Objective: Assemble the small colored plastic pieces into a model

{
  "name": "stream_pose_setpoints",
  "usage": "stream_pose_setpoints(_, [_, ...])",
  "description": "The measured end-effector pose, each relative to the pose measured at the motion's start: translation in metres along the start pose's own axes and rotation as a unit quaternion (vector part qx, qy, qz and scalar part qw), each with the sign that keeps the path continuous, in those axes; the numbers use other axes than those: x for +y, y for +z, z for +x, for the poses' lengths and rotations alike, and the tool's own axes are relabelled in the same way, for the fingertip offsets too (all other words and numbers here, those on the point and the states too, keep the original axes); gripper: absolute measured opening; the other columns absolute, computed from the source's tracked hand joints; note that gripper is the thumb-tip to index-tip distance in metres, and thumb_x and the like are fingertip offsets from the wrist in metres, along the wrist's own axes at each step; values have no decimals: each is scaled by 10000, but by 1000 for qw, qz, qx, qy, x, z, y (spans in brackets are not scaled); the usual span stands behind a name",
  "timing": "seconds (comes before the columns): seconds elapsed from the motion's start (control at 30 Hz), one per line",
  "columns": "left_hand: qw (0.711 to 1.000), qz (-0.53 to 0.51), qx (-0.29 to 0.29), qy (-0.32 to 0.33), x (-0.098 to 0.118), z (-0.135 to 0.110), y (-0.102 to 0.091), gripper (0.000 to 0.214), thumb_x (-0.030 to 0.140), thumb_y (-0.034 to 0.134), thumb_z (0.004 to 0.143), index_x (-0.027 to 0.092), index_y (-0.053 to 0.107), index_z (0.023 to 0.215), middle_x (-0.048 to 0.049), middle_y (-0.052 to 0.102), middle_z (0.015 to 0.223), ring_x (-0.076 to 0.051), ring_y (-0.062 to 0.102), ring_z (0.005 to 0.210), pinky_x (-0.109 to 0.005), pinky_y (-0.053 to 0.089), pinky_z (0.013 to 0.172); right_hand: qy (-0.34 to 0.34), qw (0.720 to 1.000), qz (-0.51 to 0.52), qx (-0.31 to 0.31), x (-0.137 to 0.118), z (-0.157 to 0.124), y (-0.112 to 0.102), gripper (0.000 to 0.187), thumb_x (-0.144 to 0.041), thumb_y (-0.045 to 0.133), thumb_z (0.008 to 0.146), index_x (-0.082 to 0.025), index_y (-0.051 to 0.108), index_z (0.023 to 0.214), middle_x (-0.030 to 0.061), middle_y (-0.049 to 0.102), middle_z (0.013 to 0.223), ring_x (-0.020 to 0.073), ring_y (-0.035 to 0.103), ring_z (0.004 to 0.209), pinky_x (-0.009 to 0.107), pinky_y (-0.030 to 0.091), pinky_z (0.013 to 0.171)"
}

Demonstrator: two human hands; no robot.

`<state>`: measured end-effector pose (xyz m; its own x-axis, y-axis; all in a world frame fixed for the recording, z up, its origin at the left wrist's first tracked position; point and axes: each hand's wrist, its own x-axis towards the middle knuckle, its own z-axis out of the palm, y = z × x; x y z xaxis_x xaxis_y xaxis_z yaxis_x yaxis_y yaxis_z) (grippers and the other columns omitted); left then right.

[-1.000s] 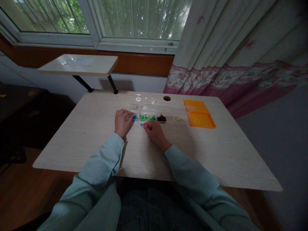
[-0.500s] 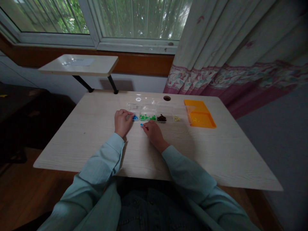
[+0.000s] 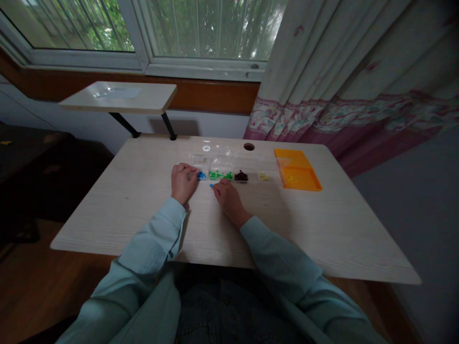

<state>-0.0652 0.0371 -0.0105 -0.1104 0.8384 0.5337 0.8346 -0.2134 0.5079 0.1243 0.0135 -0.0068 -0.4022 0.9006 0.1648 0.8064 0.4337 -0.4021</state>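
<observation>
A row of small clear boxes [image 3: 229, 167] stands on the pale wooden table [image 3: 143, 191]. They hold blue pieces [image 3: 202, 175], green pieces [image 3: 220, 175], dark brown pieces [image 3: 241, 176] and pale yellow pieces [image 3: 264, 177]. My left hand [image 3: 183, 182] rests with curled fingers against the left end box, by the blue pieces. My right hand [image 3: 226, 197] lies on the table in front of the boxes, fingertips pinched together at a small blue piece [image 3: 211, 185].
An orange tray [image 3: 297, 170] with a few yellow bits lies at the right of the boxes. A round cable hole [image 3: 248, 146] is at the table's far edge. A small side shelf [image 3: 118, 95] and a window stand behind; a curtain [image 3: 344, 86] hangs at right.
My right hand has slid a little left and toward the boxes, staying by the small blue piece. My left hand has stayed at the left box.
</observation>
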Motion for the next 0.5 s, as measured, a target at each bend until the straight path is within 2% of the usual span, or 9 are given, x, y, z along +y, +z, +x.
stream_pose_setpoints(0.5, [1000, 2, 8, 14, -4, -1, 3, 219, 299, 538, 895, 201, 734, 890, -72, 619, 904, -241, 531, 922, -404, 405, 861, -18, 1000, 8, 10, 4, -1, 8, 249, -133, 440, 934, -140, 683, 879, 92, 583, 975, 144, 551, 779, 247, 402, 707])
